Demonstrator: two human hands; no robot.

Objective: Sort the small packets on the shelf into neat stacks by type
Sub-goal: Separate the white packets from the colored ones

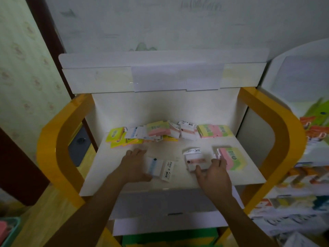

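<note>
On the white shelf (106, 175) a loose heap of small packets (156, 132) lies along the back: yellow, pink-and-green and white ones. Nearer the front sit a white stack with a blue stripe (156, 166), a white stack with a pink stripe (195, 162) and a pink-and-yellow stack (233, 157). My left hand (133, 164) lies over the left side of the blue-striped stack, thumb at its near edge. My right hand (213, 173) holds the near side of the pink-striped stack, fingertips also touching the pink-and-yellow stack.
Yellow curved side frames (58, 139) flank the shelf left and right. A white header board (160, 77) overhangs the back. A second display with coloured boxes (306, 175) stands on the right. A teal basket (8, 229) sits low at the left.
</note>
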